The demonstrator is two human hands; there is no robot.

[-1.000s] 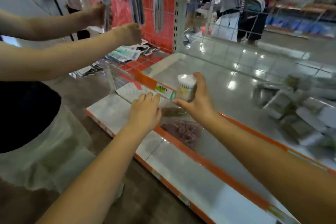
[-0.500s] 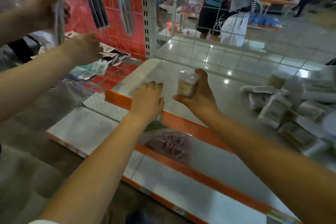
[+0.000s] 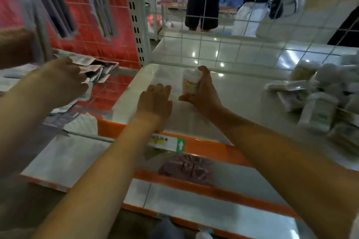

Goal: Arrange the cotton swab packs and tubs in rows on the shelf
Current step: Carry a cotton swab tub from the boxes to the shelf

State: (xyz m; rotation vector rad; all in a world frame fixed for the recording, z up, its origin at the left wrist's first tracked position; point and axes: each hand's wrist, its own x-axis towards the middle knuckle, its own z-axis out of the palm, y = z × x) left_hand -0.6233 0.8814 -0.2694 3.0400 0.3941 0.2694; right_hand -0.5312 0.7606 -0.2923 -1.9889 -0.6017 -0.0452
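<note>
At the left of the frame I see another person's hand (image 3: pixel 66 81) among flat packets, not my concern; at centre my left hand (image 3: pixel 155 101) rests flat with relaxed fingers on the bare shelf (image 3: pixel 242 103). Just right of it, my right hand (image 3: pixel 202 91) grips one cotton swab tub (image 3: pixel 190 83) upright at the shelf surface. No row stands yet, I judge: the heap of packs and tubs (image 3: pixel 318 95) at right remains unsorted.

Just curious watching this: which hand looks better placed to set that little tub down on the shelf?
The right hand: its fingers already grip the cotton swab tub just over the shelf. The left hand lies flat beside it and holds nothing.
</note>
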